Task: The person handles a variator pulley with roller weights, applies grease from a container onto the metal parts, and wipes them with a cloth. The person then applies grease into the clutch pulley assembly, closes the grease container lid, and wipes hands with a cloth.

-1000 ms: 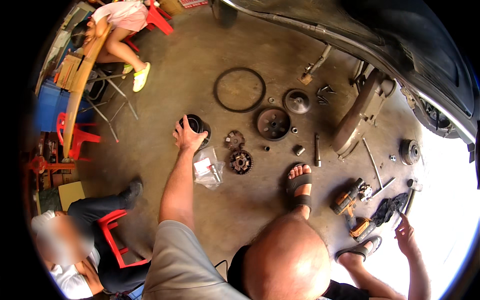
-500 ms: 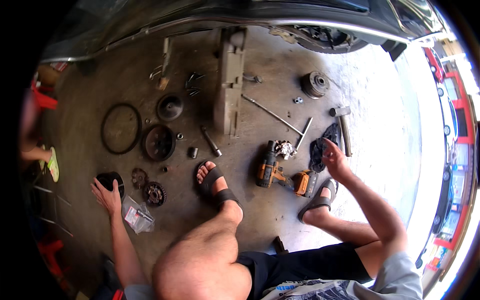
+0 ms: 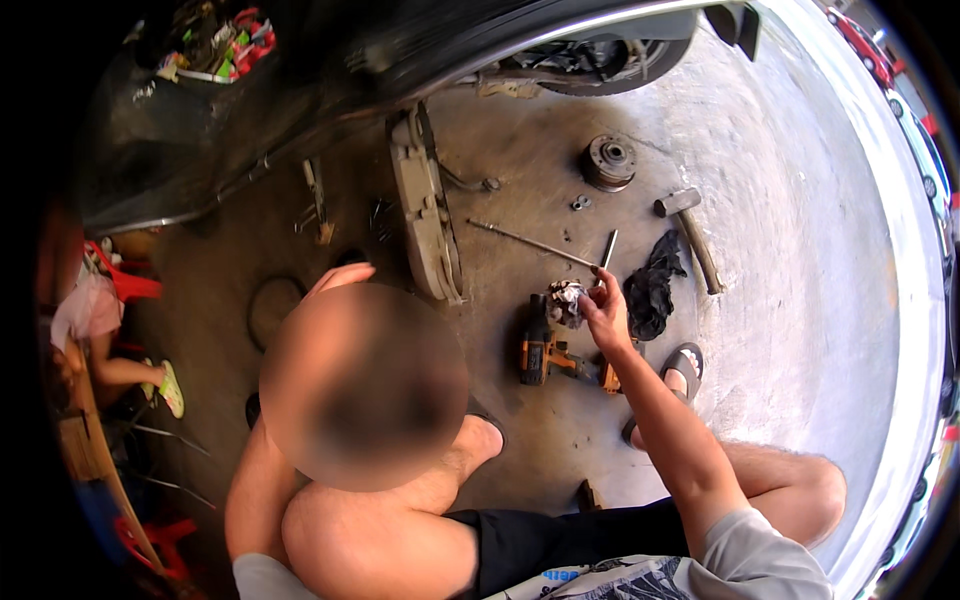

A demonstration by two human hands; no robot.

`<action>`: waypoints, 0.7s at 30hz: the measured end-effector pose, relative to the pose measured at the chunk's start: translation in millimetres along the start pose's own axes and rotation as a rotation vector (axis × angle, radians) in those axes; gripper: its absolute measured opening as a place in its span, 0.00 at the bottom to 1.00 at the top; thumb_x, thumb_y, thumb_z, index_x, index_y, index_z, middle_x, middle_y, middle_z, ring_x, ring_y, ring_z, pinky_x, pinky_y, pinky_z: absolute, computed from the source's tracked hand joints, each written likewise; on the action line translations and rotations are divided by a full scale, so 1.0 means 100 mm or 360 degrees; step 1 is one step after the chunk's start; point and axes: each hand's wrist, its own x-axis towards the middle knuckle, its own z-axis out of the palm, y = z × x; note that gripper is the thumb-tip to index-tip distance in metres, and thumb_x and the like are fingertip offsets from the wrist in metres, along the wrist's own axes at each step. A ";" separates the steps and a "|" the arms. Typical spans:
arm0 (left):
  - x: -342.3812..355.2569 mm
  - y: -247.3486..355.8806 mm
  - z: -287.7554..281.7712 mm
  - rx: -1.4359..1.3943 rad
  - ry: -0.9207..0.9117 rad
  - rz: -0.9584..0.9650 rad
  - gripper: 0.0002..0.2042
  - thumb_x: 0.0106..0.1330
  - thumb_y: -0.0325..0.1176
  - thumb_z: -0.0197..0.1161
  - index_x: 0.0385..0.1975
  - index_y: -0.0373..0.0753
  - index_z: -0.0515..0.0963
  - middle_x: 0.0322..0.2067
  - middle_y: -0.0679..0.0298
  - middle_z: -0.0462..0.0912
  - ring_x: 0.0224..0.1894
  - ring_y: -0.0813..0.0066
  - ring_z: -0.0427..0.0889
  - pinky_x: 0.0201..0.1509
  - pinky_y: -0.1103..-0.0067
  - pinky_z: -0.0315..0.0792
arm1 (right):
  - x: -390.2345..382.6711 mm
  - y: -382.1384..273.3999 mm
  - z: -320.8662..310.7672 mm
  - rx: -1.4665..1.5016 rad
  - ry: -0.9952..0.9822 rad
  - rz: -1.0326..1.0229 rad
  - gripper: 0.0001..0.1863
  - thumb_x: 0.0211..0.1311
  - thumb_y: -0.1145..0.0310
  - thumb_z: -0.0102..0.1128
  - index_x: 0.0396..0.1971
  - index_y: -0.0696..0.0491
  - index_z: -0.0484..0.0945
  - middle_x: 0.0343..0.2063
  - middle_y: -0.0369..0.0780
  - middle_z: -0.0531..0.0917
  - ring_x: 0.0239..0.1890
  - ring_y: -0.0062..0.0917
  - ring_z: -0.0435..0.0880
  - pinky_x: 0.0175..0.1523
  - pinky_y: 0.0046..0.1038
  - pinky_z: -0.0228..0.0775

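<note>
My right hand [image 3: 608, 312] reaches in from the lower right, its fingers apart. Its thumb side is against or just beside a crumpled white wad of paper or cloth [image 3: 567, 303]. The fingertips are near the crossbar of a long T-handle wrench [image 3: 535, 243] on the floor. Below the wad lies an orange and black cordless impact wrench [image 3: 543, 355]. My left hand [image 3: 340, 278] is raised in front of me. Only some of its fingers show above a large round blurred patch, which hides the palm and anything in it.
Right of my right hand lie a black rag [image 3: 655, 285] and a hammer [image 3: 690, 235]. Farther off are a metal drum-shaped part [image 3: 610, 162] and a long pale cover [image 3: 422, 200]. A dark vehicle [image 3: 330, 110] spans the top. Another person's leg [image 3: 125, 372] shows at left.
My left hand has risen and moved right from the dark round part on the floor. My right hand has moved left from the black rag to the white wad. The view has shifted.
</note>
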 end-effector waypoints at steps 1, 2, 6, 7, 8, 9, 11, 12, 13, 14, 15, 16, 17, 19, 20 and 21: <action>0.13 0.26 0.04 0.0051 -0.0131 0.0062 0.20 0.67 0.30 0.62 0.58 0.36 0.75 0.61 0.57 0.76 0.60 0.66 0.77 0.63 0.69 0.73 | -0.05 -0.14 -0.09 0.0253 0.0042 0.0018 0.31 0.65 0.77 0.59 0.67 0.60 0.62 0.30 0.36 0.80 0.31 0.17 0.77 0.37 0.23 0.72; 0.24 0.52 0.06 0.0110 -0.0256 0.0119 0.20 0.68 0.32 0.62 0.58 0.35 0.75 0.60 0.56 0.77 0.58 0.66 0.79 0.61 0.69 0.74 | -0.08 -0.27 -0.12 0.0519 0.0071 0.0028 0.31 0.64 0.77 0.60 0.66 0.61 0.62 0.28 0.35 0.79 0.31 0.17 0.76 0.36 0.22 0.70; 0.79 1.05 0.60 0.0129 -0.0691 0.0191 0.21 0.71 0.33 0.59 0.62 0.34 0.72 0.57 0.50 0.80 0.60 0.62 0.79 0.63 0.68 0.73 | -0.26 -0.86 -0.26 0.0891 0.0127 -0.0001 0.26 0.70 0.77 0.56 0.66 0.59 0.62 0.27 0.32 0.78 0.29 0.12 0.73 0.32 0.17 0.65; 0.77 1.29 0.78 0.0021 -0.0785 0.0058 0.25 0.72 0.37 0.59 0.66 0.34 0.66 0.62 0.47 0.75 0.65 0.58 0.74 0.67 0.65 0.69 | -0.28 -0.94 -0.31 0.0898 0.0160 -0.0067 0.25 0.70 0.79 0.55 0.66 0.57 0.63 0.26 0.30 0.75 0.28 0.10 0.71 0.31 0.16 0.64; 0.77 1.34 0.89 0.0052 -0.0846 0.0046 0.30 0.72 0.41 0.60 0.70 0.36 0.61 0.66 0.44 0.68 0.69 0.53 0.69 0.70 0.63 0.65 | -0.35 -1.14 -0.33 0.0868 0.0125 -0.0095 0.25 0.70 0.78 0.55 0.65 0.57 0.63 0.25 0.29 0.73 0.28 0.10 0.70 0.32 0.17 0.64; 0.76 1.44 1.15 -0.0068 -0.0851 -0.0002 0.33 0.72 0.44 0.61 0.71 0.37 0.59 0.68 0.42 0.65 0.70 0.51 0.66 0.71 0.62 0.63 | -0.37 -1.17 -0.40 0.0951 0.0139 -0.0160 0.25 0.70 0.79 0.55 0.65 0.57 0.63 0.26 0.29 0.73 0.28 0.10 0.71 0.32 0.16 0.64; 0.81 1.50 1.52 -0.0313 -0.0959 -0.0022 0.30 0.70 0.41 0.63 0.67 0.35 0.64 0.61 0.51 0.74 0.63 0.61 0.74 0.67 0.66 0.68 | -0.40 -1.25 -0.49 0.1117 0.0149 -0.0329 0.25 0.70 0.80 0.55 0.65 0.57 0.64 0.27 0.29 0.74 0.29 0.10 0.71 0.34 0.16 0.65; 0.83 1.51 1.64 -0.0457 -0.1106 -0.0017 0.28 0.69 0.40 0.64 0.65 0.35 0.66 0.57 0.55 0.77 0.59 0.66 0.77 0.64 0.69 0.71 | -0.42 -1.29 -0.55 0.1066 0.0200 -0.0355 0.26 0.68 0.80 0.56 0.65 0.58 0.64 0.27 0.31 0.75 0.29 0.11 0.73 0.35 0.17 0.67; 0.84 1.51 1.81 -0.0460 -0.1056 -0.0055 0.25 0.69 0.38 0.64 0.62 0.34 0.68 0.52 0.59 0.79 0.53 0.71 0.79 0.59 0.72 0.74 | -0.43 -1.27 -0.64 0.0985 0.0297 -0.0387 0.26 0.68 0.80 0.57 0.65 0.58 0.64 0.27 0.31 0.76 0.30 0.12 0.73 0.36 0.18 0.68; 0.82 1.46 1.95 -0.0459 -0.0999 -0.0091 0.22 0.68 0.35 0.65 0.58 0.34 0.71 0.48 0.62 0.80 0.47 0.77 0.80 0.54 0.76 0.76 | -0.43 -1.26 -0.72 0.0908 0.0390 -0.0419 0.26 0.67 0.79 0.58 0.64 0.58 0.65 0.27 0.32 0.76 0.30 0.13 0.74 0.36 0.19 0.69; 0.76 1.39 2.11 -0.0552 -0.0690 -0.0074 0.16 0.66 0.30 0.63 0.52 0.34 0.73 0.44 0.63 0.79 0.40 0.78 0.80 0.45 0.78 0.78 | -0.39 -1.21 -0.79 0.0957 0.0446 -0.0438 0.27 0.67 0.79 0.58 0.64 0.58 0.65 0.26 0.32 0.76 0.30 0.14 0.74 0.37 0.19 0.70; 0.74 1.28 2.24 -0.0453 -0.0491 -0.0050 0.13 0.64 0.26 0.60 0.48 0.35 0.73 0.43 0.62 0.79 0.39 0.77 0.80 0.42 0.76 0.79 | -0.37 -1.12 -0.87 0.1000 0.0499 -0.0453 0.27 0.66 0.79 0.59 0.64 0.59 0.65 0.26 0.33 0.77 0.29 0.14 0.75 0.37 0.20 0.71; 0.75 1.01 2.31 -0.0570 -0.0244 -0.0064 0.13 0.63 0.24 0.59 0.48 0.35 0.72 0.42 0.61 0.79 0.39 0.76 0.80 0.42 0.75 0.79 | -0.37 -1.16 -0.91 0.1024 0.0462 -0.0455 0.28 0.66 0.80 0.58 0.65 0.57 0.64 0.27 0.32 0.77 0.29 0.13 0.75 0.36 0.18 0.70; 0.70 0.77 2.45 -0.0961 0.0066 -0.0246 0.15 0.62 0.21 0.52 0.49 0.36 0.73 0.44 0.59 0.80 0.42 0.71 0.82 0.42 0.72 0.79 | -0.40 -1.12 -0.98 0.1160 0.0317 -0.0403 0.29 0.66 0.80 0.58 0.66 0.56 0.64 0.27 0.32 0.77 0.29 0.12 0.75 0.35 0.17 0.69; 0.61 1.01 2.55 -0.0963 0.0035 -0.0251 0.15 0.62 0.21 0.52 0.49 0.36 0.73 0.44 0.59 0.80 0.42 0.71 0.82 0.42 0.72 0.79 | -0.43 -1.04 -1.05 0.1262 0.0185 -0.0322 0.29 0.66 0.81 0.58 0.67 0.55 0.64 0.27 0.32 0.77 0.29 0.12 0.75 0.34 0.16 0.68; 0.48 1.25 2.62 -0.1324 -0.0011 -0.0340 0.15 0.64 0.23 0.51 0.50 0.36 0.73 0.45 0.59 0.81 0.43 0.70 0.82 0.43 0.71 0.79 | -0.46 -0.96 -1.11 0.1272 0.0144 -0.0263 0.31 0.66 0.81 0.58 0.69 0.54 0.63 0.28 0.31 0.77 0.29 0.10 0.74 0.32 0.15 0.67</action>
